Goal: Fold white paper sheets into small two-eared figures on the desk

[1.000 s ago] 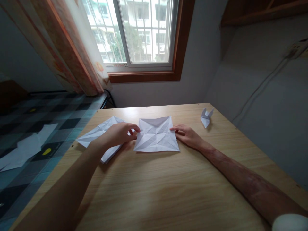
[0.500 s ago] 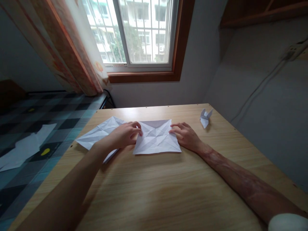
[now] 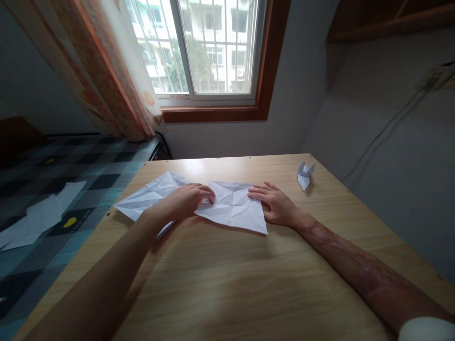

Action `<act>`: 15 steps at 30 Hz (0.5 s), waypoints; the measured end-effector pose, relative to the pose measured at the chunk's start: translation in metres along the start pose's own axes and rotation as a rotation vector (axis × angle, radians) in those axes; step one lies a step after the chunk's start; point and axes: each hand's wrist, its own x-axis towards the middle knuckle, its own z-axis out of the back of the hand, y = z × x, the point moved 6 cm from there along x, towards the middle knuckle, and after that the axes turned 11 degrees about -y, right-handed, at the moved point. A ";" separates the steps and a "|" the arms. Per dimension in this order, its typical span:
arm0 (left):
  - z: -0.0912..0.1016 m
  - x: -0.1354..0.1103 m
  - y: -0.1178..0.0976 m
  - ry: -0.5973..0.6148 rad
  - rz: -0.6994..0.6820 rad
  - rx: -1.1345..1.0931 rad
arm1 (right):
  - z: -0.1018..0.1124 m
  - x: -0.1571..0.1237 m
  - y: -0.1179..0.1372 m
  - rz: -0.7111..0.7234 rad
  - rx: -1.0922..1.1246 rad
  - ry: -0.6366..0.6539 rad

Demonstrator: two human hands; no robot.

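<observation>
A creased white sheet of paper (image 3: 234, 206) lies between my hands on the wooden table, its fold lines crossing near the middle. My left hand (image 3: 192, 199) is closed on the sheet's left edge, fingers on top. At the right edge, my right hand (image 3: 276, 203) pinches the paper, fingers over it and the thumb out of sight. Partly under my left wrist is another creased paper (image 3: 147, 194), with a narrow folded edge (image 3: 165, 229) poking out below. A small folded paper figure (image 3: 304, 175) with two upright points stands at the far right.
The wooden table (image 3: 213, 284) reaches toward the wall below the window (image 3: 220, 52). To the left, a bed with a checked cover (image 3: 103, 182) holds loose white sheets (image 3: 42, 213). A white rounded object (image 3: 426, 329) shows at the bottom right corner.
The sheet has turned slightly clockwise, its lower right corner coming nearer to me. The far edge that stood folded up is less visible. Both hands stay at its sides.
</observation>
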 end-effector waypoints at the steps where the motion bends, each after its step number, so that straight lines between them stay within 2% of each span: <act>1: 0.000 0.000 -0.001 0.019 -0.003 -0.024 | 0.001 0.000 0.004 0.025 0.027 0.013; 6: 0.002 -0.002 -0.001 0.068 0.030 -0.051 | 0.004 0.002 0.017 0.114 0.117 0.046; 11: 0.001 -0.003 0.000 0.088 0.077 -0.097 | 0.004 -0.001 0.012 0.084 0.154 0.009; 15: 0.004 -0.005 0.003 0.053 0.193 -0.194 | 0.005 -0.001 0.010 0.054 0.169 -0.046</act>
